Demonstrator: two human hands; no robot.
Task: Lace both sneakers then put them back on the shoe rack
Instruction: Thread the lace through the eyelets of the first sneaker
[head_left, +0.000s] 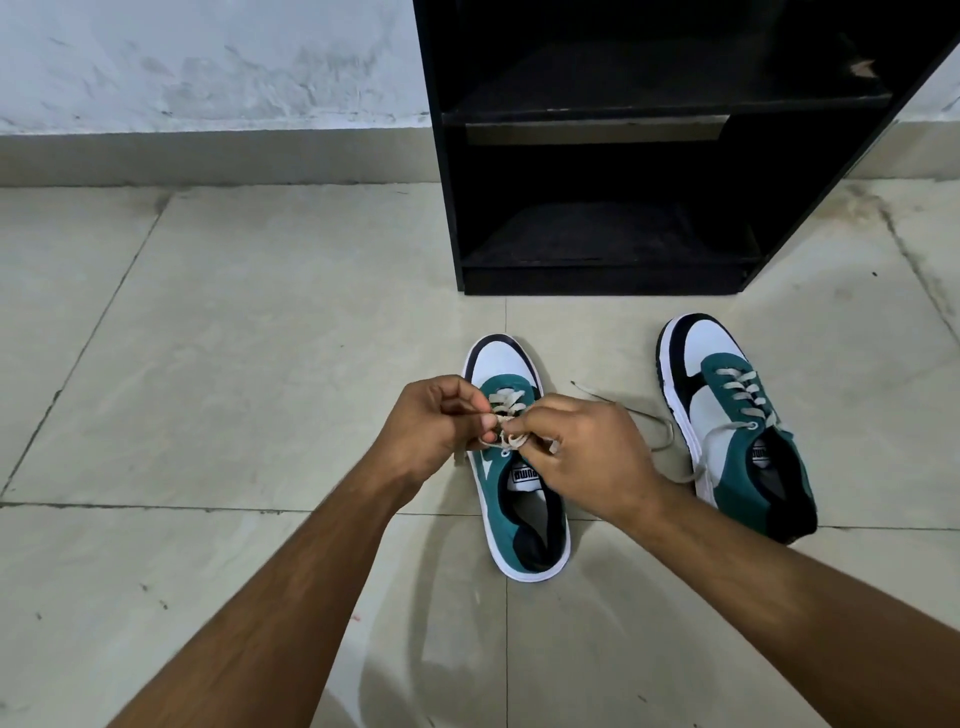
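Tiled floor (234, 364): pale glossy stone-look slabs, thin grout lines, lots of open room left of the shoes and in front of the rack.

Shoe rack (597, 156): black flat-panel unit standing against the wall, two dark shelves showing, front open toward the shoes. Bare floor strip between its base and the toes.

Right-side sneaker (727, 415): teal, white and black, white sole, flat on the floor, toe toward the rack. Laced up the eyelets, ends untied; loose lace (660, 431) trails on the tile toward the other shoe.

Left-side sneaker (519, 499): same colours, upright in front of the rack, well apart from its mate, heel toward the person.

Left hand (431, 421): fingers curled in narrow, thumb and forefinger pinching the cream lace (506, 402) over the eyelets.

Right hand (582, 452): also closed down tight, fingertips pinching the same lace just beside the left hand, over the shoe's tongue. Both hands nearly touch.
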